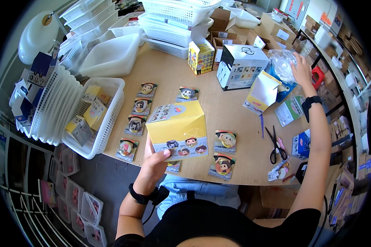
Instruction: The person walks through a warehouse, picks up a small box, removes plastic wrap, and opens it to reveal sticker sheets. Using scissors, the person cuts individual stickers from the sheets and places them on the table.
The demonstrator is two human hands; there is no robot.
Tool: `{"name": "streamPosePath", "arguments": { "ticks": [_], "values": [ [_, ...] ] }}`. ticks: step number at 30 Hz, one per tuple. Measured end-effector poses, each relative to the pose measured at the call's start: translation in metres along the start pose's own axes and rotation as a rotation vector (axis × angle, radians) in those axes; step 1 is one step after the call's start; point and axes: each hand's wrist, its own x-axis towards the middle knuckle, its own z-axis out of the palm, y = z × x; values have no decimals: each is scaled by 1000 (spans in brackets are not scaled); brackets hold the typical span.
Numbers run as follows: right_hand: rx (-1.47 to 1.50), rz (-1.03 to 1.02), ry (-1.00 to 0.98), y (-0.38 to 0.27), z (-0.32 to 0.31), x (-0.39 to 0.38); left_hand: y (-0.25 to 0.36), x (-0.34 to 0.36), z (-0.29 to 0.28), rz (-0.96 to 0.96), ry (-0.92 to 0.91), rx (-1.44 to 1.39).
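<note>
My left hand grips a yellow box with small cartoon figures printed on it, held over the near middle of the table. My right hand reaches to the back right, its fingers on a crumpled clear plastic bag. Below that bag stands an opened yellow-and-white box. Flat cartoon-face packets lie around the held box, in a column at left, behind it and at its right. Black scissors lie at the right.
Stacked white baskets fill the back, beside cardboard cartons. A white basket holding yellow boxes sits at left. A white-and-black box stands behind the packets; a red tool is at the right edge. Clear bins are lower left.
</note>
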Motion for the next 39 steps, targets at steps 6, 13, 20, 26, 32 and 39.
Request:
{"name": "streamPosePath", "arguments": {
  "ticks": [6,13,20,26,32,39],
  "values": [
    [-281,-81,178,-11,-22,-6,6,3,7,167,-21,293],
    [-183,-121,177,-11,-36,-13,4,4,9,354,-127,531],
    [-113,-149,85,-18,-38,-26,-9,9,24,350,-183,508],
    [-68,-103,97,-18,-57,-41,-16,10,32,348,-163,569],
    [-62,-12,69,-5,-59,-54,-21,13,40,339,-188,586],
    [86,82,212,-7,-54,-51,-24,13,35,364,-148,664]
  ]
}}
